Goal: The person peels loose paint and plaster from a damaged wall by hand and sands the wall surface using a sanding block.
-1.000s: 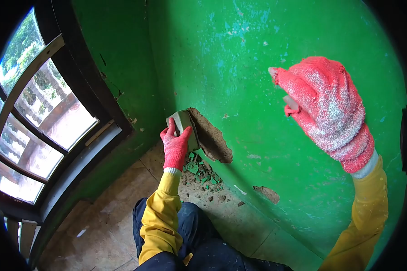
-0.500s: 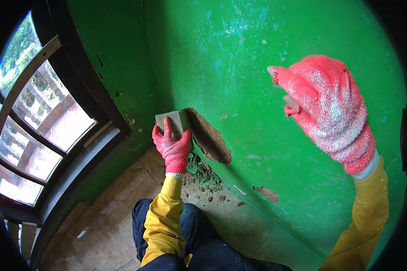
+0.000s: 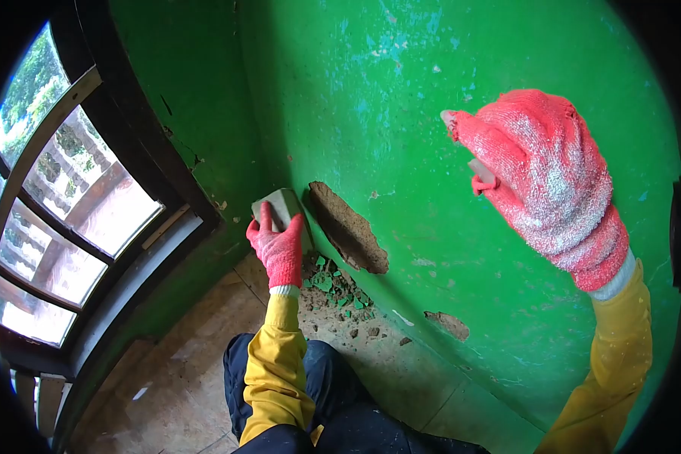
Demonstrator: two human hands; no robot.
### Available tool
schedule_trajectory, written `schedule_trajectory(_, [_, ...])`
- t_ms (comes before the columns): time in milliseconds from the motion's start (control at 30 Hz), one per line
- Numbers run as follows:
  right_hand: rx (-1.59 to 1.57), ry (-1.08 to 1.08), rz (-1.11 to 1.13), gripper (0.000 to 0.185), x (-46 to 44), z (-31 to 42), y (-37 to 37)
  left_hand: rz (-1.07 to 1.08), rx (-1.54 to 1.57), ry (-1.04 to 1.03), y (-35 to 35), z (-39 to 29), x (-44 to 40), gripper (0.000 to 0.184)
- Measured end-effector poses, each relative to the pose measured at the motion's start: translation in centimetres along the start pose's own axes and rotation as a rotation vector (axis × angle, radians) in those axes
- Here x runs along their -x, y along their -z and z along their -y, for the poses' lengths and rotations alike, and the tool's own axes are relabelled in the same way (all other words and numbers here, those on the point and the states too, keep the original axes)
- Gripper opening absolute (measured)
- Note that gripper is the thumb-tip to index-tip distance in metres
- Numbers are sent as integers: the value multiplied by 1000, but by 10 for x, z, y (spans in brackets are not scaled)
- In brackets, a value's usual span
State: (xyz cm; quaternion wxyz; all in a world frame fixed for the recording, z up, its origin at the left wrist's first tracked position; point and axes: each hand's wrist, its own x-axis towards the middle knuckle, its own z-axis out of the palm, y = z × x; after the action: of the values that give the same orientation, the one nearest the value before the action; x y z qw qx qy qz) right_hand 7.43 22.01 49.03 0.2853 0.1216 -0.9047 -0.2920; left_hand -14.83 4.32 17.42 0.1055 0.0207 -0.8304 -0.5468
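Note:
My left hand (image 3: 278,253), in a red knit glove, has its fingers wrapped over a grey rectangular block (image 3: 284,206). The block is just left of a broken patch of bare plaster (image 3: 346,227) low on the green wall (image 3: 446,204). My right hand (image 3: 548,181) is raised at the right, in front of the wall, in a red glove dusted with white. Its fingers are curled. Small pale bits show at the fingertips, and whether they are fingertips or something held I cannot tell.
Crumbled plaster and green paint chips (image 3: 337,291) lie on the tiled floor (image 3: 181,378) below the broken patch. A smaller bare patch (image 3: 448,325) is lower on the wall. A dark-framed window (image 3: 60,204) stands at the left. My bent knees are below.
My left hand has drawn the block slightly left and away from the broken patch, and the gap to its edge is wider. The right hand has barely shifted.

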Motion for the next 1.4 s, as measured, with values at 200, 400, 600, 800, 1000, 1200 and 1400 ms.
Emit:
schedule_trajectory(200, [7, -12, -2, 64, 1, 0, -1, 59, 6, -88, -17, 5, 11, 78])
schedule_trajectory(400, [0, 32, -7, 63, -1, -1, 1, 0, -136, -146, -24, 16, 24, 79])
schedule_trajectory(600, [-17, 8, -3, 64, 1, -1, 0, -72, 132, 63, -14, 26, -6, 79])
schedule_trajectory(800, [-7, 6, 50, 63, -1, -2, 1, 556, 179, 66, 25, 48, 88, 93])
schedule_trajectory(1000, [-5, 11, 47, 64, 0, -2, 1, 975, -410, -92, 23, 63, 241, 96])
schedule_trajectory(1200, [-27, 2, 50, 62, 0, -1, 2, 1036, -172, -122, -7, 95, 233, 64])
schedule_trajectory(1400, [-24, -1, 64, 57, -2, -1, 3, 137, 120, -276, -40, 37, 35, 32])
